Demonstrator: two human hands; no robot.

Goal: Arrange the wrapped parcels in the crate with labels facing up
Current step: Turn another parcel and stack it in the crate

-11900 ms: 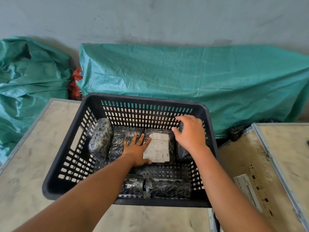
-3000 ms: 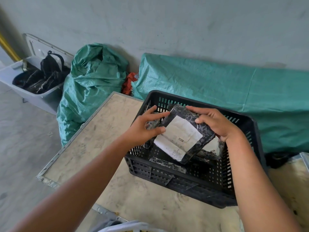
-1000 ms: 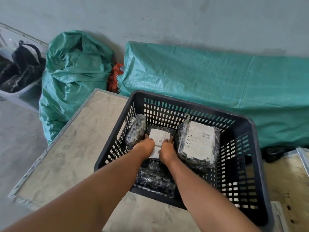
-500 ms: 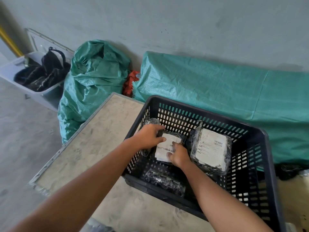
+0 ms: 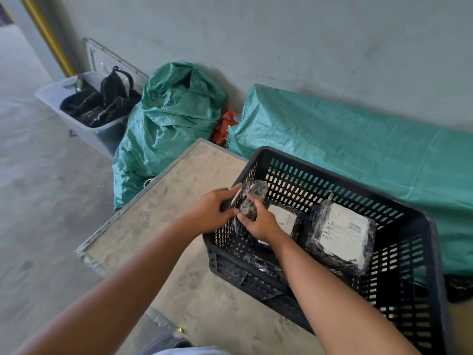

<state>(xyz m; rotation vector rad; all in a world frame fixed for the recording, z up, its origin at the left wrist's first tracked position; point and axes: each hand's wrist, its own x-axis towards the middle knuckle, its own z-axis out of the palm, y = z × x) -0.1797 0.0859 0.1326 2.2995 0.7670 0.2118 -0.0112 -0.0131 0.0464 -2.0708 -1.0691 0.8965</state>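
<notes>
2 hands meet at the near-left corner of the black crate, which sits on a worn surface. The left hand and right hand both grip a small dark parcel held upright against the crate's left wall. Beside it lie 2 wrapped parcels with white labels facing up: a middle one and a larger one to the right.
</notes>
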